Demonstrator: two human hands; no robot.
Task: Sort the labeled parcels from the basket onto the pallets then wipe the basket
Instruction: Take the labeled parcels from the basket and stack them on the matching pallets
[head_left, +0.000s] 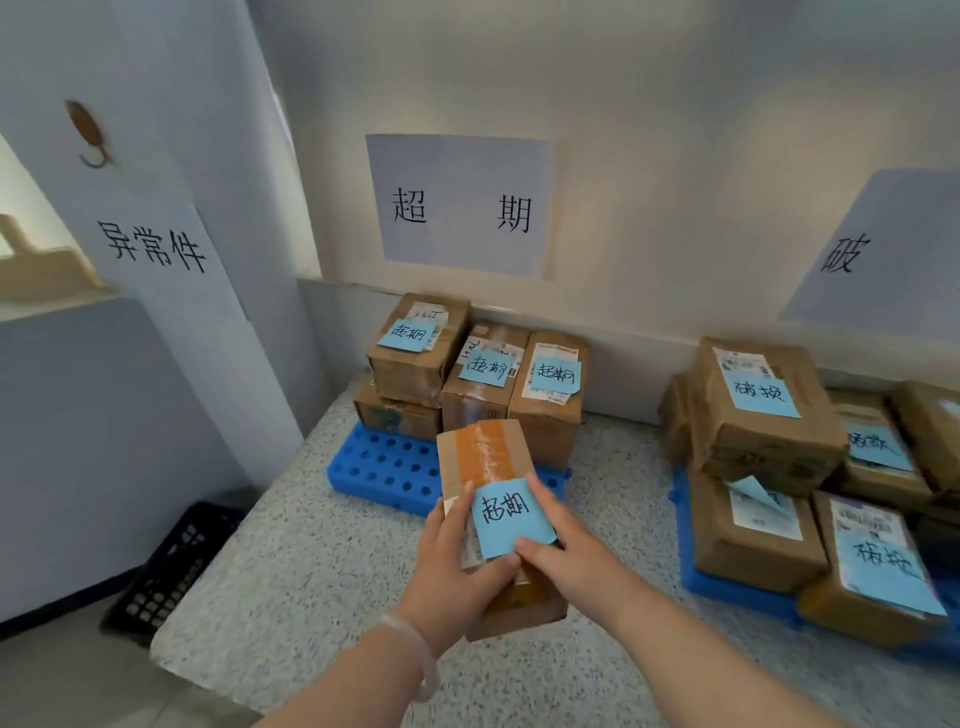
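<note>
I hold a brown cardboard parcel (483, 457) with orange tape and a blue note reading 超期 in front of me. My left hand (457, 566) grips its left side, thumb on top. My right hand (566, 545) grips its right side, thumb on the blue note. Just beyond it lies a blue pallet (384, 467) bearing several parcels (550, 395) with the same blue note, under a wall sign 超期 (462, 208). A second blue pallet (727, 587) at the right carries several parcels (763, 405) marked 破损. A black basket (171, 566) stands on the floor at the lower left.
The pallets lie on a speckled raised platform (322, 582) against the wall. A white pillar (156, 249) with a sign 异常件 rises at the left. Another sign (883, 249) starting with 破 hangs at the right. Grey floor lies below the platform's left edge.
</note>
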